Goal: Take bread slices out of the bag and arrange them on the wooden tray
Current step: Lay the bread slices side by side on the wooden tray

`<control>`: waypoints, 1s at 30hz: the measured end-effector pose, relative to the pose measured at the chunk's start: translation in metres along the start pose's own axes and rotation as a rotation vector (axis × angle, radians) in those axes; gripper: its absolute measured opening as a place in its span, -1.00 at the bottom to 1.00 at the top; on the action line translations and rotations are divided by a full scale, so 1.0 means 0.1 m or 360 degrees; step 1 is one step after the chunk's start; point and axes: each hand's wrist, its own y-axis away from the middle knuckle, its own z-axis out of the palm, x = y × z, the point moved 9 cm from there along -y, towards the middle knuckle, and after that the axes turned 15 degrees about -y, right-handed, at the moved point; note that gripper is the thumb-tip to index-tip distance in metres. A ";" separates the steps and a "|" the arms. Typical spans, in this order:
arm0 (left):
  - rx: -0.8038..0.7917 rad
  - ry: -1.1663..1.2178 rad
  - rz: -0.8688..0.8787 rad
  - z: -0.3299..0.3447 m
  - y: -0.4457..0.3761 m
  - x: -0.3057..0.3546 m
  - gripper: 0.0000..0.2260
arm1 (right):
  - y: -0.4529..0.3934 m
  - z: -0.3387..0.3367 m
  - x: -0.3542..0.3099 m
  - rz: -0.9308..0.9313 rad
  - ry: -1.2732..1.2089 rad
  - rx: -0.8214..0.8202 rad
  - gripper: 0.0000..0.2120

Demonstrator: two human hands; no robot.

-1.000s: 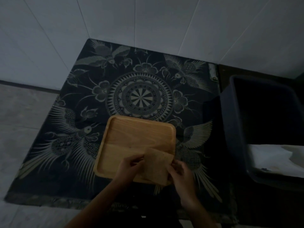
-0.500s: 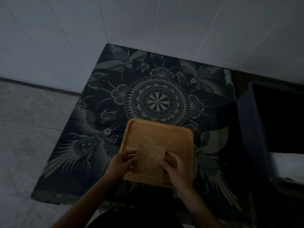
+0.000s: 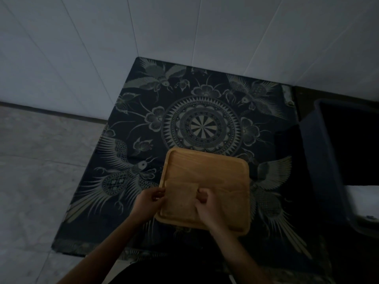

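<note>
Right hand (image 3: 207, 208) covers bread slice (image 3: 180, 199) edge; dim light blurs grip.

A wooden tray (image 3: 207, 177) is set on a dark patterned cloth (image 3: 143, 111) covering the bench. A bread slice (image 3: 180, 199) is laid flat in the tray's near left corner, touched at its left edge by the left hand (image 3: 148, 201) and at its right by the right hand (image 3: 209, 210). A dark bin (image 3: 320, 160) is seen at right.
</note>
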 end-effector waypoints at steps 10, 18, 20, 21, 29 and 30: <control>0.0104 -0.0292 0.0126 0.00 -0.01 0.09 -0.72 | -0.06 0.09 0.14 0.0030 0.0074 0.0020 -0.76; 0.0166 -0.0340 0.0135 0.00 0.00 0.07 -0.76 | -0.07 0.12 0.14 -0.0051 0.0199 0.0084 -0.78; 0.0162 -0.0352 0.0124 0.00 0.00 0.07 -0.74 | -0.08 0.13 0.16 -0.0035 0.0235 0.0083 -0.76; 0.0162 -0.0361 0.0128 0.00 0.00 0.07 -0.74 | -0.08 0.13 0.17 -0.0027 0.0247 0.0083 -0.76; 0.0113 -0.0450 0.0180 0.02 -0.01 0.13 -0.84 | -0.03 0.14 0.14 -0.0058 0.0175 0.0002 -0.75; 0.0088 -0.0496 0.0181 0.02 -0.01 0.16 -0.83 | 0.00 0.13 0.13 -0.0040 0.0091 -0.0045 -0.77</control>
